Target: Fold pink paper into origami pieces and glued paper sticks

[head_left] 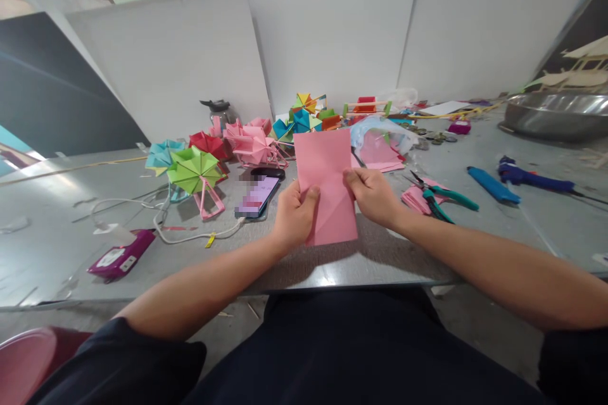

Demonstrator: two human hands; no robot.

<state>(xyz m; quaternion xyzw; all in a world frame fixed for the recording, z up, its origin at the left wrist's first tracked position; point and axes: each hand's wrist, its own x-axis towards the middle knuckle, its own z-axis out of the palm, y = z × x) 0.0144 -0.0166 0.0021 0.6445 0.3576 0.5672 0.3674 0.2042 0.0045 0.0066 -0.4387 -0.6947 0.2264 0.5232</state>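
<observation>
While both bare hands grip it, one plain pink rectangular paper sheet (327,168), taller than wide, stands near upright above the front part of a grey, glossy table (380,264). Surface: matte, unprinted, with faint diagonal shading across the lower part. Left hand (295,214): pinching the left edge, thumb flat on the near face. Right hand (373,195): pinching the right edge, slightly higher. Hidden: the sheet's far face and most fingers behind it; single or folded layers, cannot tell. Partly covered: folded pink paper pieces (414,201) beneath teal-handled pliers (456,197). Obscured: the screen of a dark-cased smartphone (261,193), pixelated. Cut off at the right border: a round stainless-steel basin (553,120).
</observation>
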